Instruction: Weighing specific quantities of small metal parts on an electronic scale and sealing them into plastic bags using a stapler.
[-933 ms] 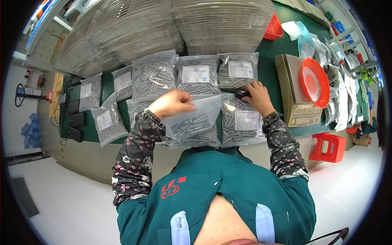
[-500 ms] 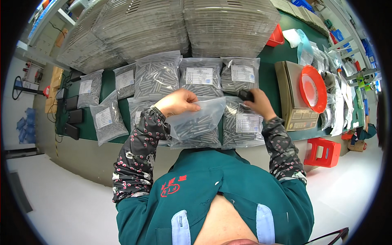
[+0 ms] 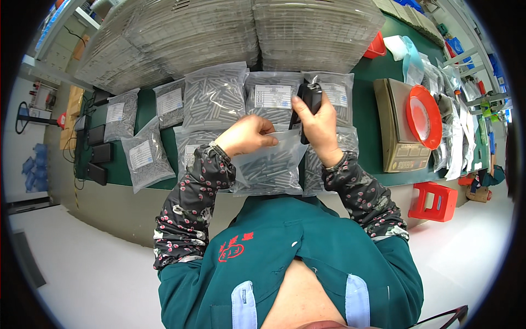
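Observation:
My left hand (image 3: 247,135) pinches the top edge of a clear plastic bag (image 3: 268,167) of grey metal pins, lying at the table's near edge. In my right hand (image 3: 319,126) is a black stapler-like hand tool (image 3: 310,107), long and narrow, with a shiny bit at its far end. Its near end is at the right corner of the bag's mouth; whether they touch I cannot tell. Beside that bag, partly under my right wrist, lies another bag of pins (image 3: 344,143). Behind my hands sit a labelled bag (image 3: 271,97) and a bag without a visible label (image 3: 215,101).
Tall stacks of grey plastic trays (image 3: 315,38) line the back. A weighing scale (image 3: 404,156) with a red round dish (image 3: 423,118) stands at the right. Smaller filled bags (image 3: 147,156) and black boxes (image 3: 102,154) lie left. A red stool (image 3: 433,202) stands below the table's right side.
My right hand has lifted the black tool off the right-hand bags and brought it left, upright, to the held bag's right corner. My left hand keeps its pinch on the bag.

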Available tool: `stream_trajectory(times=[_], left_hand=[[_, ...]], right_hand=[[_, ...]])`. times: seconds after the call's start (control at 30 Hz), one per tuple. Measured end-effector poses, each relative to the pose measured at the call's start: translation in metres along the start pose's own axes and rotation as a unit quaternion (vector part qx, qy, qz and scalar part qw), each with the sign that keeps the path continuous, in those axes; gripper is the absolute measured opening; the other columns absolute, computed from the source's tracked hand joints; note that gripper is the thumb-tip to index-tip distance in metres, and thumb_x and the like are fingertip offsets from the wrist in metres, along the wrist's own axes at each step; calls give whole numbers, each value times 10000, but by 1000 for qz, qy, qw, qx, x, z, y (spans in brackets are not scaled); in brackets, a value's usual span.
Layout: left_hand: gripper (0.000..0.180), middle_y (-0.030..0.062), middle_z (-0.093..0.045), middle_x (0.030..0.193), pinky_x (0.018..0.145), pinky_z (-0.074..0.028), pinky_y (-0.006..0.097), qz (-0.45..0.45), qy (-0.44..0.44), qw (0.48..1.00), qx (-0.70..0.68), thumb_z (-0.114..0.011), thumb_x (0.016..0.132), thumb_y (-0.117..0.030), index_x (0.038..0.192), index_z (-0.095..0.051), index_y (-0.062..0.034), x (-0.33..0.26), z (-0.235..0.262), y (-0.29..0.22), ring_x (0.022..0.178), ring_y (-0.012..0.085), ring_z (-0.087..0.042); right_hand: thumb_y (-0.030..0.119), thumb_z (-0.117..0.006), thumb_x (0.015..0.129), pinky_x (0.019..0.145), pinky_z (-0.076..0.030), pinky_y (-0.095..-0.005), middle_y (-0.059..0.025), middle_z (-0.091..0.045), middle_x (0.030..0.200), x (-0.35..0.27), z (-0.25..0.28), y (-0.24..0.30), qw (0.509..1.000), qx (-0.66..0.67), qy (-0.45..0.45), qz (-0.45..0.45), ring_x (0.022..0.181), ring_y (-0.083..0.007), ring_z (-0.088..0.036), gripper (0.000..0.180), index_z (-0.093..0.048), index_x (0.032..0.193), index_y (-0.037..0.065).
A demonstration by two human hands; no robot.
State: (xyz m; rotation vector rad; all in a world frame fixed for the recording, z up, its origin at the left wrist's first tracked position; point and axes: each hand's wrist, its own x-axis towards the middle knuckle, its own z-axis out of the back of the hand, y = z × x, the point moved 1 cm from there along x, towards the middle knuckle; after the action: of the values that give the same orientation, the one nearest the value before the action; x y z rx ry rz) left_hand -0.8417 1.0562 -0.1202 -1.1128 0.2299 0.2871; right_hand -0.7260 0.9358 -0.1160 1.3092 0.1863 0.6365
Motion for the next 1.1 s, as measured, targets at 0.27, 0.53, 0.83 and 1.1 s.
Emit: stream_trajectory(times=[0.27,0.53,0.83,1.1], left_hand=[[223,103,-589,636,561,-424,276,-31,-24,998,52,-625,685,-149,790,-584,44,-3,0,-6,577,137,-538],[215,109,-593,652,562,-427,283,-39,-45,992,110,-612,703,-166,780,-589,34,-23,13,2,585,155,-554],[201,129,-586,630,558,-432,307,-22,-62,997,47,-606,707,-177,752,-596,18,-29,10,8,592,207,-574],[242,157,-592,668,574,-439,337,-24,-86,995,42,-623,688,-229,767,-605,0,-43,10,8,622,272,-584]], right_hand=[[352,-645,696,524,-428,-334,-133,-565,597,4,-10,1,997,-74,11,12,580,-281,-574,366,-531,765,11],[337,-650,687,555,-440,-315,-128,-595,648,8,-14,-1,997,-71,7,-34,610,-267,-589,359,-562,799,7],[376,-644,697,578,-457,-334,-153,-600,703,-8,-43,18,996,-48,74,-2,666,-287,-603,399,-549,837,15],[370,-645,701,587,-450,-311,-120,-605,688,-6,-52,16,991,-26,124,-38,645,-236,-596,383,-565,820,15]])
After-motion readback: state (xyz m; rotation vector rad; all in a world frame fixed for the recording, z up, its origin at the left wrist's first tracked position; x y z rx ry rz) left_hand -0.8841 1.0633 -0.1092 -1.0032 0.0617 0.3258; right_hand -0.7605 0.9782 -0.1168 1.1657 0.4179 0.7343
